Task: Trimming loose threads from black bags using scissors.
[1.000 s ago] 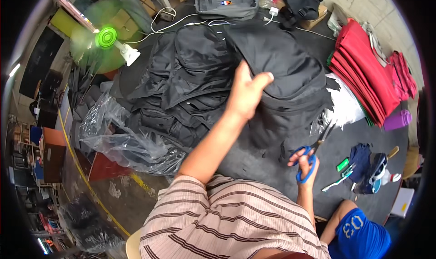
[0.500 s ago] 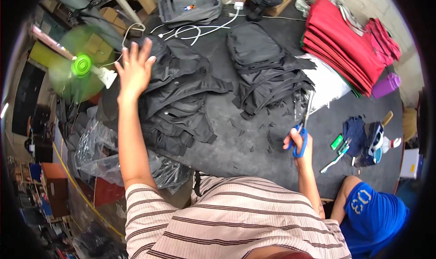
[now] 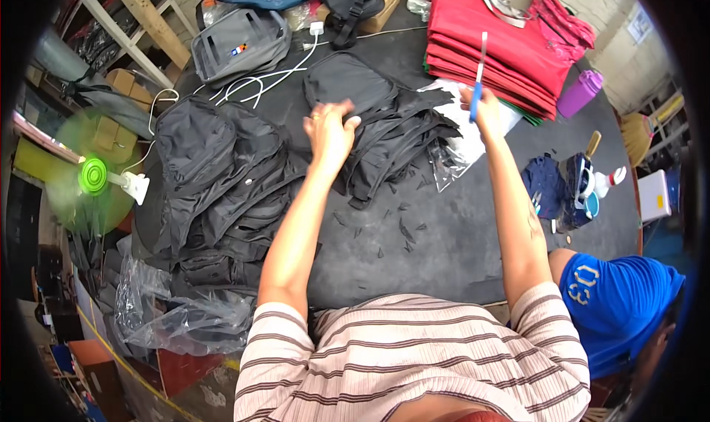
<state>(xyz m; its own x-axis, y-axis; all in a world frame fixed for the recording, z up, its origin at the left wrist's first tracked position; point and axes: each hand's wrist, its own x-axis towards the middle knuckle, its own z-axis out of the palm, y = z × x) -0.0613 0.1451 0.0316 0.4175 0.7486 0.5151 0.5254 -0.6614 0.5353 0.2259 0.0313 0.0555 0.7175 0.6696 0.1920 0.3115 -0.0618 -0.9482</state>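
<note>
My right hand is closed around the blue handles of a pair of scissors. Their narrow blades point away from me, in front of a stack of folded red fabric. My left hand is open with its fingers spread, at the left edge of a stack of black backpacks; whether it touches them I cannot tell. Left of it lies another pile of black backpacks, straps trailing toward me. A clear plastic bag with white material lies below my right hand.
Small black scraps dot the dark table. The red fabric and a purple bottle stand at far right. A green fan spins at left. Someone in a blue shirt sits at right. A white cable lies behind the backpacks.
My left hand has moved right, from the left backpack pile to the other stack. My right hand has moved farther away with the scissors, up beside the red fabric. The view has shifted.
</note>
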